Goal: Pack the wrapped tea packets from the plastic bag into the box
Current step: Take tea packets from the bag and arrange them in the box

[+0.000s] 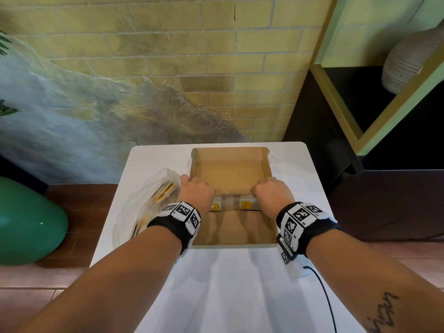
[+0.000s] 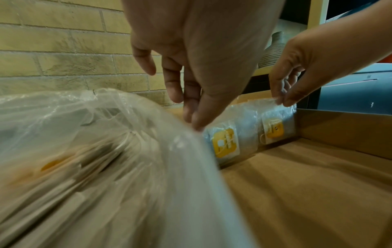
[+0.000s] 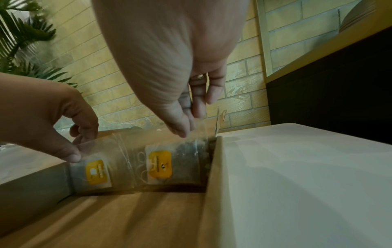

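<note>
An open cardboard box (image 1: pixel 230 174) lies on the white table (image 1: pixel 240 284), its lid folded back toward the wall. Two clear-wrapped tea packets with yellow labels stand side by side across the box's middle: the left packet (image 1: pixel 217 205) (image 2: pixel 226 144) (image 3: pixel 97 172) and the right packet (image 1: pixel 246 204) (image 2: pixel 274 129) (image 3: pixel 161 166). My left hand (image 1: pixel 195 188) (image 2: pixel 197 124) pinches the top edge of the left packet. My right hand (image 1: pixel 269 188) (image 3: pixel 184 129) pinches the top of the right packet, against the box's right wall (image 3: pixel 214 184). The plastic bag (image 1: pixel 149 203) (image 2: pixel 84 151) with more packets lies left of the box.
A brick wall stands right behind the table. A big green round object (image 1: pixel 28 222) sits on the floor at the left. A dark shelf unit with a ribbed vase (image 1: pixel 408 61) is on the right. A black cable (image 1: pixel 322 284) runs down from my right wristband.
</note>
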### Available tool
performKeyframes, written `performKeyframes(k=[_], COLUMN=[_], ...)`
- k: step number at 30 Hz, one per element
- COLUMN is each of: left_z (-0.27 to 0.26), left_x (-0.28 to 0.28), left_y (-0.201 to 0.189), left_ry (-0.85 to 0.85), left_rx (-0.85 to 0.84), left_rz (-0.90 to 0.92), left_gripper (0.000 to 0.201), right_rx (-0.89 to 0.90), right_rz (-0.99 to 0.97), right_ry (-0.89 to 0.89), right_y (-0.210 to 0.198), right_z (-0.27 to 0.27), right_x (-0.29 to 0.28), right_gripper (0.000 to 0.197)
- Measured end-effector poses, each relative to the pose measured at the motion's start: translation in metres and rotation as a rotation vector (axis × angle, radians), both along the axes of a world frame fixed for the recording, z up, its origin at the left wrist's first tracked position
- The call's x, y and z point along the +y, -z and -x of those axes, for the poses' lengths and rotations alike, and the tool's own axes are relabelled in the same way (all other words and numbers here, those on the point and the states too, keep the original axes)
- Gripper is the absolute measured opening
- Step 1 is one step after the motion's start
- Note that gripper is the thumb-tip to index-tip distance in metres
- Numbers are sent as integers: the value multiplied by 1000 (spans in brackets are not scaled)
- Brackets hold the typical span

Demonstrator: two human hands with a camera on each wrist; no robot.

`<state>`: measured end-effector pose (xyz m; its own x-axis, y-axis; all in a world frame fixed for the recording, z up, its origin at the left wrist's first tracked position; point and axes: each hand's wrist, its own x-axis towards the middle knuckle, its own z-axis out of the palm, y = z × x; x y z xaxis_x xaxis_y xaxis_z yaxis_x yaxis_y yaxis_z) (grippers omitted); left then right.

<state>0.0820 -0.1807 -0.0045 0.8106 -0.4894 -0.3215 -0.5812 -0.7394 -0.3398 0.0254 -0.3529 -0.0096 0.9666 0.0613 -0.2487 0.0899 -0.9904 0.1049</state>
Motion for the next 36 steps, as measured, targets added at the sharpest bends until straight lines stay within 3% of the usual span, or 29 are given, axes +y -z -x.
performKeyframes(k=[18,27,31,33,36], left_z=[-3,1,10,19,35], left_x=[2,5,3,-1,-9], left_y=[-5,-12,-12,-7,5], left_ry=[-86,-112,-49,32,85], left_rx=[12,-14,-24,60,260], left_rz=[-13,-2,105,186,197], left_gripper=[16,20,24,26,25], right_rx=[26,-22,-107,-109,54], right_rz=[81,-35,-179,-252,-302], right_ry=[-15,54,125,113,67], right_y=[-1,0,0,4,17], right_z=[2,8,14,22,30], right_x=[-11,-11,-5,4,16], right_gripper=[28,33,31,28,28])
